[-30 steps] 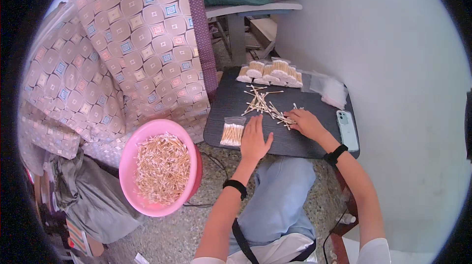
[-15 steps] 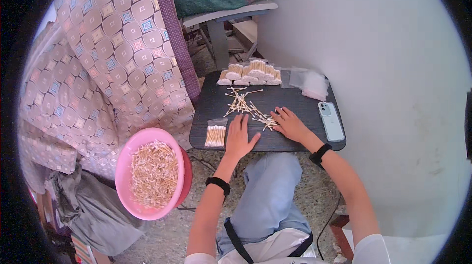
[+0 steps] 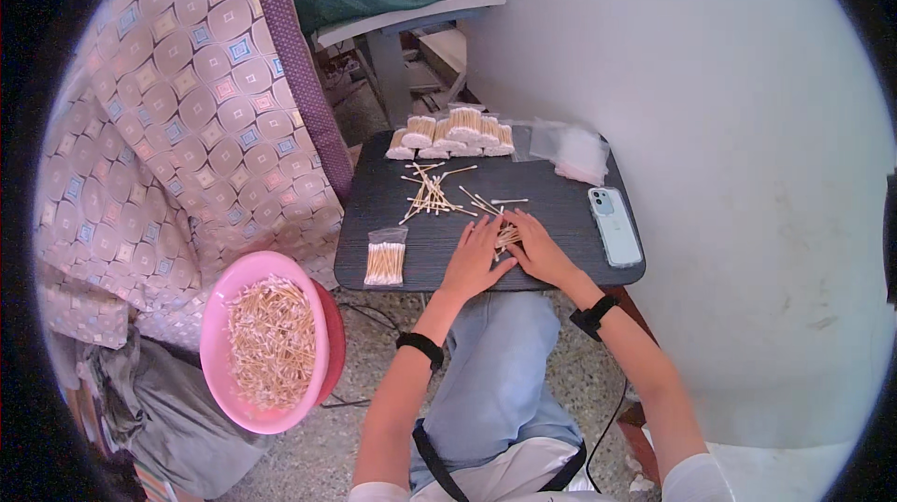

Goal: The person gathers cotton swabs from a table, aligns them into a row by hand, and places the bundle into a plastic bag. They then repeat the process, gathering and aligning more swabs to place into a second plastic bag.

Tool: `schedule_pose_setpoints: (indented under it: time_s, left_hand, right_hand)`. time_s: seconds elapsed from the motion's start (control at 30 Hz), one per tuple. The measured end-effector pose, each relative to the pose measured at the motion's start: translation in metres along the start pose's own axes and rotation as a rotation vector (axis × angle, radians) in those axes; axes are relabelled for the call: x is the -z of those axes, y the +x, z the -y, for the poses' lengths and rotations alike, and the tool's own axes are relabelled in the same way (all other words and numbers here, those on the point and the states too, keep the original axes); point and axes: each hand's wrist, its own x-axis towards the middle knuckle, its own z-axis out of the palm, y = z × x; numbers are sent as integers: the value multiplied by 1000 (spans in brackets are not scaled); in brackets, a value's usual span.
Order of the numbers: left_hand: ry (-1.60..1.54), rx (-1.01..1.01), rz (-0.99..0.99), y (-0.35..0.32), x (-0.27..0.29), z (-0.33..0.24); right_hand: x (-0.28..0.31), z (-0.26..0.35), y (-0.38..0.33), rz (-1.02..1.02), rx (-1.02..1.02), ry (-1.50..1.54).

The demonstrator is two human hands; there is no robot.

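Observation:
My left hand (image 3: 475,259) and my right hand (image 3: 544,252) rest close together at the near middle of the black tabletop. Between them lies a small bunch of cotton swabs (image 3: 507,238), partly hidden under the fingers. Both hands have their fingers stretched forward and curved about the bunch, the thumbs nearly meeting on the near side. Just beyond, a few loose swabs (image 3: 482,202) lie at angles. Farther left is a crossed, scattered pile of swabs (image 3: 431,194). A clear bag filled with swabs (image 3: 385,261) lies flat left of my left hand.
Filled swab packets (image 3: 452,133) are stacked along the far edge of the black table (image 3: 551,189). Clear empty bags (image 3: 581,156) lie at the far right, a phone (image 3: 616,226) nearer. A pink tub (image 3: 213,339) of loose swabs stands left, beside patterned cloth (image 3: 192,110). A wall (image 3: 729,175) borders the right.
My left hand has moved right toward the swabs and my right hand has drawn in beside it. The spread swabs between them are now gathered into a tighter bunch. The view has shifted slightly.

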Motion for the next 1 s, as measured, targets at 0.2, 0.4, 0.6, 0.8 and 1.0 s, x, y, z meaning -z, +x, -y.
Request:
schedule_pose_setpoints:
  time_s: [0.2, 0.4, 0.6, 0.8, 1.0]
  left_hand:
    - [-94, -3, -81, 1, -3, -1]
    - [-54, -101, -127, 2, -2, 1]
    - [-323, 115, -43, 2, 10, -12]
    - [-382, 73, -163, -5, 7, -4]
    - [-339, 21, -155, 0, 8, -16]
  right_hand:
    - [9, 14, 0, -114, -29, 112]
    - [4, 12, 0, -125, -50, -148]
    - [14, 11, -4, -72, -130, 294]
    - [8, 18, -4, -55, -1, 28]
    - [11, 4, -6, -128, -47, 111]
